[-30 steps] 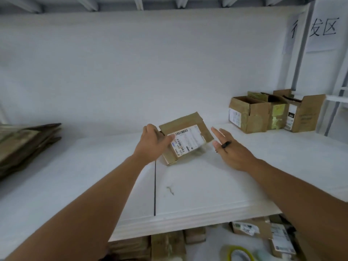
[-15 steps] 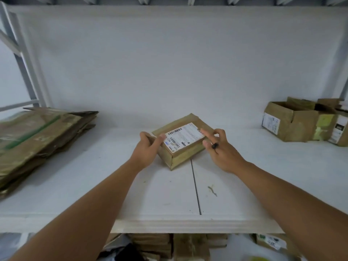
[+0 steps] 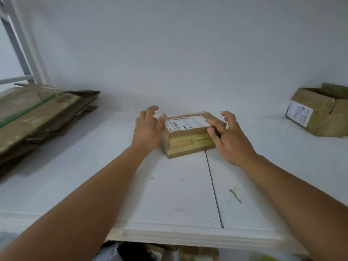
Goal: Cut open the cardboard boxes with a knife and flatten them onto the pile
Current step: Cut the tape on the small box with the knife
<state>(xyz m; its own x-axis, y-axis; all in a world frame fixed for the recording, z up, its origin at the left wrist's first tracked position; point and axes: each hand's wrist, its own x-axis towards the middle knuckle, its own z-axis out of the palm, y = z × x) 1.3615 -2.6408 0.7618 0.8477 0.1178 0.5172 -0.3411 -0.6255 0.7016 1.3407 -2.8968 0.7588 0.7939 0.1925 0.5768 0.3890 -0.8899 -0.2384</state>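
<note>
A small brown cardboard box [image 3: 188, 146] with a white shipping label lies flat on the white shelf [image 3: 180, 194], its yellow-taped long side facing me. My left hand [image 3: 147, 129] is against the box's left end, thumb on the top edge by the label, fingers raised and relaxed. My right hand [image 3: 228, 136] is at the box's right end with fingers spread over the top corner. A small black knife [image 3: 217, 132] shows as a dark sliver tucked between its thumb and fingers. The pile of flattened cardboard [image 3: 37, 119] lies at the far left of the shelf.
An opened brown box [image 3: 320, 113] with a label stands at the right edge. A white metal upright [image 3: 24, 44] rises behind the pile. The white back wall is close behind the box. Under the shelf's front edge [image 3: 188, 238], more cardboard shows.
The box was tilted up between my hands and now lies flat, turned so its taped side faces me. My left hand's fingers have lifted off. The view has swung left.
</note>
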